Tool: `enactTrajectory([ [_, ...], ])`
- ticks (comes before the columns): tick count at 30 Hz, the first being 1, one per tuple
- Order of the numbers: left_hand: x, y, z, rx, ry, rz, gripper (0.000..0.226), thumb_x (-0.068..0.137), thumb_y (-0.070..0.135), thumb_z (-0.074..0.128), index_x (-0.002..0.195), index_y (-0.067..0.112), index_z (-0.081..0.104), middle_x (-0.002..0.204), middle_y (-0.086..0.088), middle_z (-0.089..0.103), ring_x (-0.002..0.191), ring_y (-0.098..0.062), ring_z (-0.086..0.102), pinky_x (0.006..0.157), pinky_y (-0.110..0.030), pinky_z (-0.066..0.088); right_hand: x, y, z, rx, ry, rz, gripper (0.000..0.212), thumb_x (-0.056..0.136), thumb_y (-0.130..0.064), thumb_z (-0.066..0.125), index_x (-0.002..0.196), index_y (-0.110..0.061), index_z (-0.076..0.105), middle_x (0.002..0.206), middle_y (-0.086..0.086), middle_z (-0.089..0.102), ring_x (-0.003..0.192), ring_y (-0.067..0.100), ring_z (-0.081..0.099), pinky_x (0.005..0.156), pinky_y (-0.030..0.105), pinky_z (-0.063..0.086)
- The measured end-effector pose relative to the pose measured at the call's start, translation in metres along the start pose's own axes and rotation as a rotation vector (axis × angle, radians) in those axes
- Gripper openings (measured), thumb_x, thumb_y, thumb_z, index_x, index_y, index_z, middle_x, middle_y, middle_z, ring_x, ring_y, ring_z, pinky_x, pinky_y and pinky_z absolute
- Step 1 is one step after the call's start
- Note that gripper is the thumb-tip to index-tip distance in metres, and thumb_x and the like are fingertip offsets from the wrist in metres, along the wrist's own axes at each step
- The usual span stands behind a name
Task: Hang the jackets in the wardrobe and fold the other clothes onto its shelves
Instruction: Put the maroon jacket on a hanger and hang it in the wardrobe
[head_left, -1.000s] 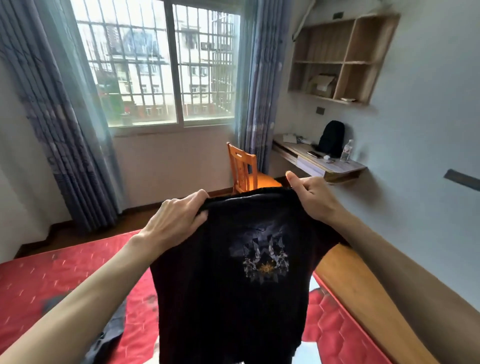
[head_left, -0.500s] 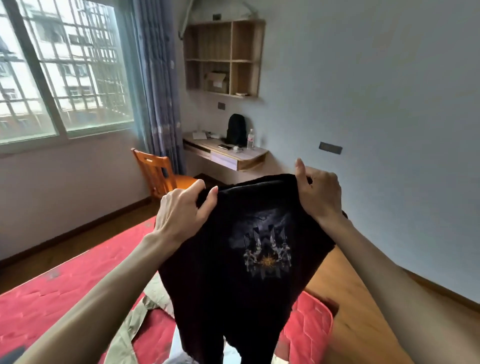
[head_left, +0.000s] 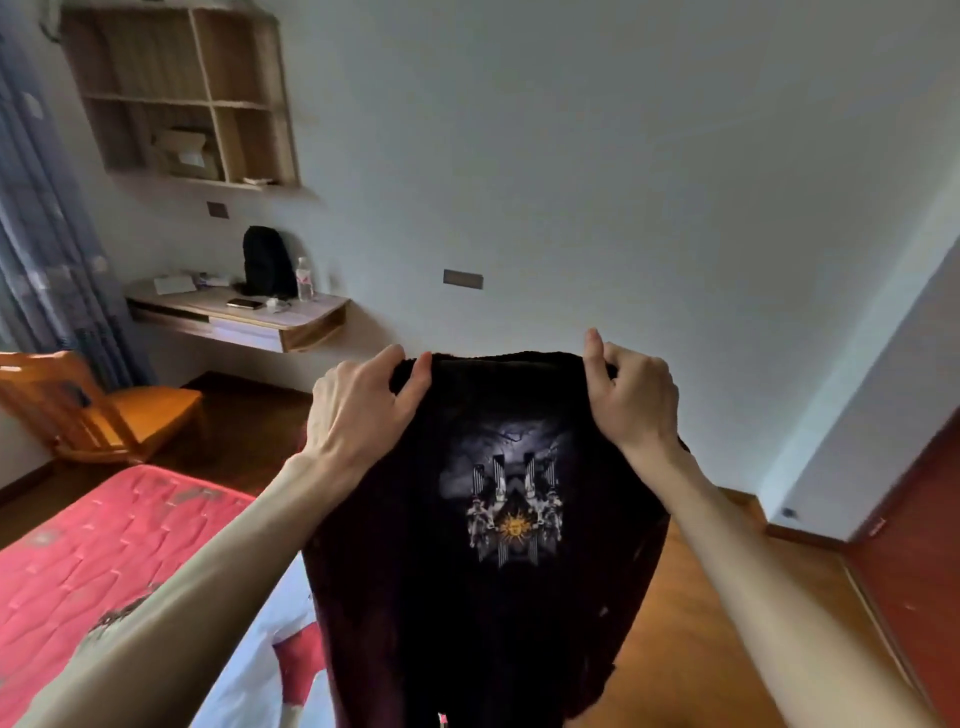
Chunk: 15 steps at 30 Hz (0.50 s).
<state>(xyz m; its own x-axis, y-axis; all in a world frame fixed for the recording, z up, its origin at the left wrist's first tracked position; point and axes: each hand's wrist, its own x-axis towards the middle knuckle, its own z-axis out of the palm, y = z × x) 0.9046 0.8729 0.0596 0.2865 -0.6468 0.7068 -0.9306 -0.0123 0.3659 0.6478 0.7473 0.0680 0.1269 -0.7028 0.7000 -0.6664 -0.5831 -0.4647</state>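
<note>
A black T-shirt with a pale printed emblem hangs in the air in front of me, its top edge level. My left hand pinches the top left corner between thumb and fingers. My right hand grips the top right corner. The shirt's lower part drops out of the frame at the bottom. No wardrobe is in view.
A bed with a red quilted mattress lies at the lower left, with a white cloth at its corner. An orange wooden chair, a wall desk with a black backpack, and a wall shelf stand at the left. Wooden floor stretches to the right.
The view has swung to the right: the window is gone and the desk and shelf now sit at the left. Both hands kept hold of the shirt's top corners.
</note>
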Motion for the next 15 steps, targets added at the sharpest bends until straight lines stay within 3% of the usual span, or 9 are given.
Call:
enactTrajectory([
  [10,0.027,0.136,0.108,-0.204,-0.071,0.021,0.065,0.101,0.055,0.05,0.06,0.006,0.041,0.045,-0.011,0.04,0.046,-0.035,0.039,0.05,-0.042,0.038,0.015,0.132,-0.089,-0.129,0.169,0.13,0.058,0.108,-0.051,0.039,0.058,-0.022,0.037,0.044,-0.003,0.039,0.044,0.023,0.04,0.051,0.029,0.027],
  [15,0.039,0.197,0.156,-0.287,-0.104,0.094,0.064,0.101,0.055,0.048,0.059,0.011,0.033,0.044,-0.005,0.032,0.046,-0.029,0.027,0.047,-0.038,0.032,0.018,0.18,-0.137,-0.216,0.249,0.2,0.058,0.108,-0.05,0.039,0.058,-0.02,0.037,0.045,0.002,0.043,0.043,0.019,0.04,0.047,0.03,0.025],
])
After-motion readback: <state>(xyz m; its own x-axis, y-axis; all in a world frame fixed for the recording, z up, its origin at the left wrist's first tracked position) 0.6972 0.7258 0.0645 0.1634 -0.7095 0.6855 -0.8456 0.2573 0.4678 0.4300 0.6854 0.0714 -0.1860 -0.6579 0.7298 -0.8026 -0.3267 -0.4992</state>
